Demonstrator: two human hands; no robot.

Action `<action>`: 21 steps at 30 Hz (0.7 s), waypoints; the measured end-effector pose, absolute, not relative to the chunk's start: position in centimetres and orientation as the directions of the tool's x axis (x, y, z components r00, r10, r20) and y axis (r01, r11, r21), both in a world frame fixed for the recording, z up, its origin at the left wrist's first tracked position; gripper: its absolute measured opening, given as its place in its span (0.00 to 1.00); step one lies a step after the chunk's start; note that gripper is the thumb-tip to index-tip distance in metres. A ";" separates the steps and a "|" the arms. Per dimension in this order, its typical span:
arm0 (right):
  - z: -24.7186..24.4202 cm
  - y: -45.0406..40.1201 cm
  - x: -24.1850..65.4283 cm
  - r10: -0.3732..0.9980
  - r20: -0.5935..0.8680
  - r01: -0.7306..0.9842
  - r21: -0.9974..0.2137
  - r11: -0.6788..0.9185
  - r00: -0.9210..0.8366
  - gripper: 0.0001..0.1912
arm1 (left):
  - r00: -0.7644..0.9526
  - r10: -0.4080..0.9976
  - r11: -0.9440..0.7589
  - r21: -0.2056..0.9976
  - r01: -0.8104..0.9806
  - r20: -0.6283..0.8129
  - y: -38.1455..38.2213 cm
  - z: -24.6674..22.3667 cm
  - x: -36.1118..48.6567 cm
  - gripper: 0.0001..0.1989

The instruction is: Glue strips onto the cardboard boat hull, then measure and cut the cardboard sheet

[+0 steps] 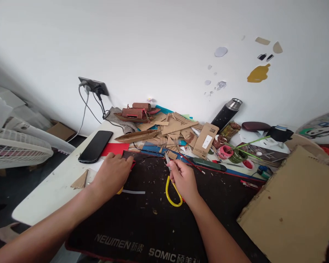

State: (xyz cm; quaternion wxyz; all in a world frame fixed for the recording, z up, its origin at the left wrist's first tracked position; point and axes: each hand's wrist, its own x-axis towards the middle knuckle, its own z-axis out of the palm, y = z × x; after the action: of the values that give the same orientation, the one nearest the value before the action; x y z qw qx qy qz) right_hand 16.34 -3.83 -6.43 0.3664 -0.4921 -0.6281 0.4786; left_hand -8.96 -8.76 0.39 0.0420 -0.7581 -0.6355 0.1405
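My right hand (183,179) is closed around a pair of scissors (174,202) with yellow handles. Its metal blades point up and away, over the far part of the black desk mat (153,223). My left hand (115,171) lies at the mat's left edge, fingers curled down over red paper (113,148); the fingertips are partly hidden. Beneath the left wrist a bit of something yellow (120,190) shows, and beside it lies a thin pale strip (134,192). A black phone (95,147) rests just beyond the left hand.
Brown model boats (135,113) and cardboard scraps (178,126) fill the back. Paint pots (224,151), a green utility knife (210,164) and a black thermos (227,114) stand or lie at back right. A large cardboard sheet (293,208) covers the right; a fan (19,146) is left.
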 end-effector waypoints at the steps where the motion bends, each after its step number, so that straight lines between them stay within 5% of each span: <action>1: -6.5 -3.8 16.3 0.968 -0.012 0.270 -0.961 0.058 -0.251 0.24 | 0.153 0.974 -0.191 -0.243 0.951 -0.168 -8.7 0.4 -9.2 0.09; 8: -6.8 -3.8 16.2 0.965 -0.008 0.273 -0.960 0.067 -0.263 0.21 | 0.155 0.965 -0.213 -0.287 0.934 -0.211 -8.7 0.7 -10.3 0.11; 11: -6.9 -3.7 16.1 0.964 0.002 0.264 -0.962 0.075 -0.267 0.20 | 0.141 0.982 -0.173 -0.308 0.936 -0.123 -8.7 1.4 -9.6 0.12; 15: -6.6 -3.7 15.9 0.973 -0.019 0.169 -0.985 0.020 -0.230 0.21 | 0.235 0.972 -0.234 -0.145 0.961 -0.013 -8.6 1.7 -6.8 0.19; 21: -5.1 -3.0 16.6 0.996 -0.003 0.018 -1.000 -0.002 -0.084 0.26 | 0.496 0.846 -0.483 0.114 0.868 -0.195 -9.0 0.3 -0.5 0.22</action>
State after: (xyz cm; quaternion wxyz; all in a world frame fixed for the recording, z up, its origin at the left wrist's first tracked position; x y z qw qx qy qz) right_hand 16.62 -2.97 -5.12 0.4736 -0.4836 -0.5243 0.5166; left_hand -0.54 -8.98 0.32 -0.0989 -0.8591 -0.4990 0.0559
